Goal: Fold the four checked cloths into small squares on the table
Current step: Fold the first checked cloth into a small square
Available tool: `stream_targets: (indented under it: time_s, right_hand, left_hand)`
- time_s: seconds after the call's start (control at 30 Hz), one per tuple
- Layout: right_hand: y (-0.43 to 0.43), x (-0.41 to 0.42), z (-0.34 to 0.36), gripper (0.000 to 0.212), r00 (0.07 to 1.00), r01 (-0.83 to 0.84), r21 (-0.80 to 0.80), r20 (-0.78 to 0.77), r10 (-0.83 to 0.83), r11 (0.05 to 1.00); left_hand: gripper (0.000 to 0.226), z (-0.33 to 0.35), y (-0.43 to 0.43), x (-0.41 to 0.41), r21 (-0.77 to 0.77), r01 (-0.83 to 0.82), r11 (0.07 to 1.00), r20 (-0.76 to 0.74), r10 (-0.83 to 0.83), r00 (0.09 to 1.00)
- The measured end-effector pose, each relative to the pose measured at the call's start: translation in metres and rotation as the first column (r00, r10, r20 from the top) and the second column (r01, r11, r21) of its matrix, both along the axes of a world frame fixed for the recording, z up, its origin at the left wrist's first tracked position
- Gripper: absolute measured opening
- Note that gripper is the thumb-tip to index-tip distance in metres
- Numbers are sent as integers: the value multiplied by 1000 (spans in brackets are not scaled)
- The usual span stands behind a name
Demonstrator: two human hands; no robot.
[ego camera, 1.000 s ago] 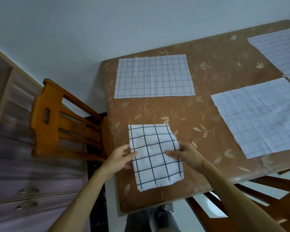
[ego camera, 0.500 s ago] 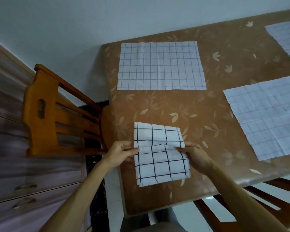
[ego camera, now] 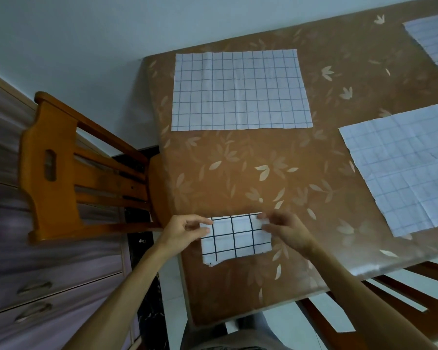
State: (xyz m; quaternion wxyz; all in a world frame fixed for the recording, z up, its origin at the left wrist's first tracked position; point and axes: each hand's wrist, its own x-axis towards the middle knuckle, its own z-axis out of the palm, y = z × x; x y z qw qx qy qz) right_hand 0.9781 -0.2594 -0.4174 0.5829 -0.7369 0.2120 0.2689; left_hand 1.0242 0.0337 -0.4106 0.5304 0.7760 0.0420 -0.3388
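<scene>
A purple-grey wooden drawer chest [ego camera: 36, 286] stands well left of the brown leaf-patterned table [ego camera: 238, 168]. Between the two, an orange wooden slat-back chair [ego camera: 56, 173] is pushed up against the table's left edge, so there is little room on that side.

The left hand [ego camera: 182, 229] reaches in over that left edge and pinches the upper left corner of the folded white cloth with bold black checks [ego camera: 235, 238]. This cloth lies flat as a small rectangle near the table's near-left corner, just inside the edge. The right hand [ego camera: 286, 231] pinches its upper right corner with curled fingers.

Bare tabletop stretches beyond the hands to a flat white cloth with fine dark checks [ego camera: 240, 89] at the table's far-left corner. A second flat fine-checked cloth [ego camera: 402, 168] lies on the table's right side, and a third fine-checked cloth [ego camera: 433, 39] at its far-right part is cut off by the frame. A dark wooden chair [ego camera: 364, 311] stands under the table's near edge.
</scene>
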Motion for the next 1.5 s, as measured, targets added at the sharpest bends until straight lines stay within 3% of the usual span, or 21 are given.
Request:
stream_targets:
  time_s: [0.3,0.4,0.5,0.7,0.83,1.03,1.23,1.37,1.5]
  right_hand:
    - [19,-7,-20,36,961,-135,-370,177,212,919]
    - [28,-14,-27,41,894,-119,-613,276,353,781]
    - [43,-19,-29,50,796,-102,-772,315,516,628]
    - [83,-26,-62,70,572,-285,-845,228,788,452]
    - [87,-39,-76,59,588,-289,-850,205,782,440]
    - [85,-42,-79,64,573,-303,-859,182,799,413]
    - [91,-41,-70,64,610,-288,-843,204,766,454]
    - [97,-35,-75,61,580,-333,-835,186,793,439]
    - [79,-35,-84,66,665,-323,-863,84,742,388]
  left_hand:
    - [43,-32,-8,-16,217,80,973,305,-146,941]
    - [50,-39,-7,-23,396,172,902,371,-329,869]
    - [63,-48,-6,-31,565,211,798,468,-521,714]
    - [69,-63,-15,-48,689,291,664,467,-713,523]
    - [73,-71,-15,-57,786,296,543,370,-796,480]
    - [79,-71,-14,-62,796,309,521,332,-802,496]
    - [80,-75,-16,-61,799,324,507,304,-805,510]
    - [79,-79,-18,-63,810,332,483,272,-812,517]
    - [78,-74,-13,-61,819,334,467,255,-817,517]
